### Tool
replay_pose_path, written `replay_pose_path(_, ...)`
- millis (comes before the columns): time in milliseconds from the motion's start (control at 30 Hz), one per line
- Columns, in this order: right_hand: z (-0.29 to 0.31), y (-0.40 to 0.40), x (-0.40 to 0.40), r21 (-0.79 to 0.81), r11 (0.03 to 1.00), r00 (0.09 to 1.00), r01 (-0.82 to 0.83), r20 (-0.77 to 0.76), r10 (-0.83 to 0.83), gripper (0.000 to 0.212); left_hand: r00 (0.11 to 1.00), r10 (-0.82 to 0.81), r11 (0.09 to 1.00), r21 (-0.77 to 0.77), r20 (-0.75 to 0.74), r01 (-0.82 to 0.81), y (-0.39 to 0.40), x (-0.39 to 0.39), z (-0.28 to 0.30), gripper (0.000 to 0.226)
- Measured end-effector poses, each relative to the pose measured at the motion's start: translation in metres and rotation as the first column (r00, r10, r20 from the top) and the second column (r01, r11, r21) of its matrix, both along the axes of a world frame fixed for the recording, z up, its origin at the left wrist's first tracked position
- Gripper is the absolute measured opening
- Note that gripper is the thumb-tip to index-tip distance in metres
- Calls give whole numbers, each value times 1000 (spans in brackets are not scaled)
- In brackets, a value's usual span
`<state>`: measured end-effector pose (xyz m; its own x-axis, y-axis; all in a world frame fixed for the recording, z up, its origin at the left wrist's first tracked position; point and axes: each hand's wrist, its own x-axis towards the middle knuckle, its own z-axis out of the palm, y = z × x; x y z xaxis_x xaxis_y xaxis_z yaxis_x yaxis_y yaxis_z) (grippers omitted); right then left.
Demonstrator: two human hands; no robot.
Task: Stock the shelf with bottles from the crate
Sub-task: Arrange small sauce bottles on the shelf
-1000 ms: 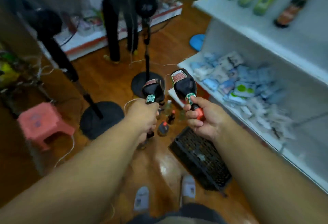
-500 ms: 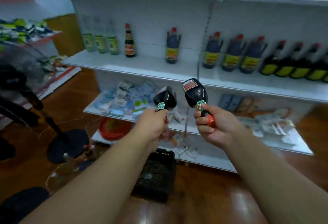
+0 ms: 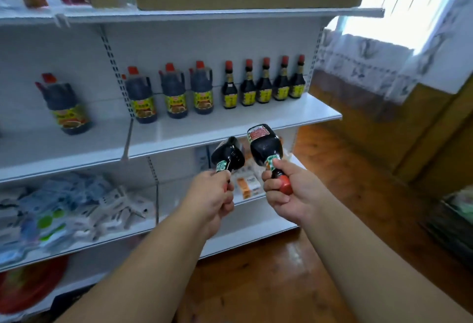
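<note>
Both forearms are showing bare from lower frame edge up to wrists, no sleeves in view. Left hand (image 3: 210, 199) is showing bare too: no glove, ring, watch or band visible. Right hand (image 3: 289, 194) likewise is wearing nothing, w/ short trimmed nails showing on its fingers (image 3: 268, 189). No markings or tape are showing on either arm. Clothing further up is lying out of frame, so can't tell.

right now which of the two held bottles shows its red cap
The bottle in the right hand: its red cap pokes out between the fingers. The left hand wraps its bottle's neck so the cap is hidden.
</note>
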<state>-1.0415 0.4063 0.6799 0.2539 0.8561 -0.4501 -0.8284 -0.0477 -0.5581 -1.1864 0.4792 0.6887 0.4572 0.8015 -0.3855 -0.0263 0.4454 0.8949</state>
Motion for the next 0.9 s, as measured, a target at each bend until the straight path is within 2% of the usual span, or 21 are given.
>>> replay_pose_path(200, -8, 39, 73, -80, 995, 994, 65, 92, -58, 19, 999, -38, 999, -21, 33, 39, 50, 88, -10, 20)
replay_pose_path(300, -9, 69, 105, -125, 988, 983, 92, 172, -69, 20, 998, -69, 998, 13, 3, 69, 87, 125, -7, 8)
replay_pose_path(367, -8, 88, 128, -170, 981, 971, 89, 232, -48, 18, 999, -40, 999, 16, -19, 41, 106, 146, -1, 20)
replay_pose_path(500, -6, 126, 178, -231, 972, 950, 42, 311, 33, 13, 999, -6, 1000, -29, -42, 4, 140, 186, 6, 26)
replay_pose_path(633, -4, 173, 237, -272, 962, 922, -32, 362, 133, 14, 998, 61, 987, -145, -5, -61, 180, 228, 8, 11)
replay_pose_path(800, 4, 227, 293, -329, 926, 826, -183, 459, 326, 12, 990, 133, 973, -183, -40, -138, 221, 270, 16, 15)
replay_pose_path(900, 6, 255, 313, -334, 911, 736, -242, 549, 397, 20, 989, 146, 970, -194, -22, -148, 245, 288, 22, 20)
